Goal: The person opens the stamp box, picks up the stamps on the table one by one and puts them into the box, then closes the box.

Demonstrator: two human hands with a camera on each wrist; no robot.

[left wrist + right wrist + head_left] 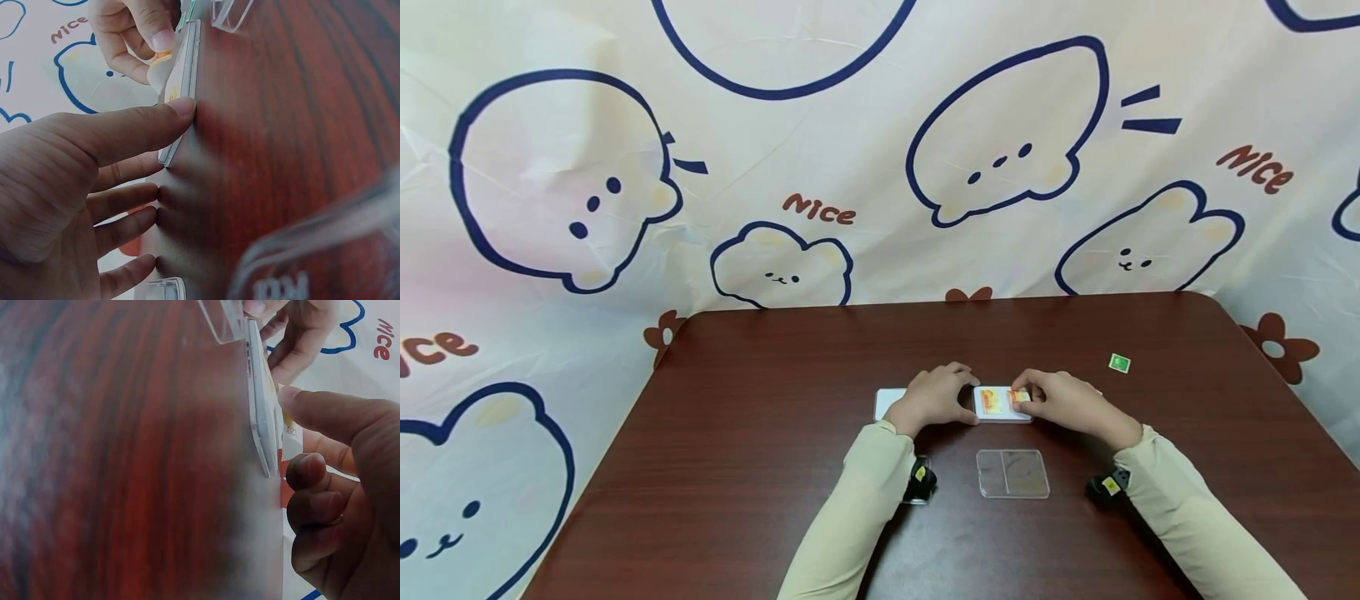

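Observation:
A flat clear case (pixel 1003 418) with a white inside lies on the table between the hands. One orange-and-yellow stamp (pixel 991 402) lies on its white surface. My left hand (pixel 934 398) holds the case's left end, thumb (pixel 178 107) at the near edge and index finger at the far side. Over the right end, my right hand (pixel 1063 402) pinches a second orange stamp (pixel 1019 397) between thumb and index finger. This stamp's toothed edge and pale back (pixel 291 440) show in the right wrist view, tilted against the case.
Another white-filled case (pixel 887 402) lies left of the left hand, partly hidden by it. An unfilled clear case (pixel 1026 475) lies nearer on the brown table (pixel 737 433). A small green stamp (pixel 1120 363) lies at the back right. Clear plastic (pixel 917 502) shows beneath the left wrist.

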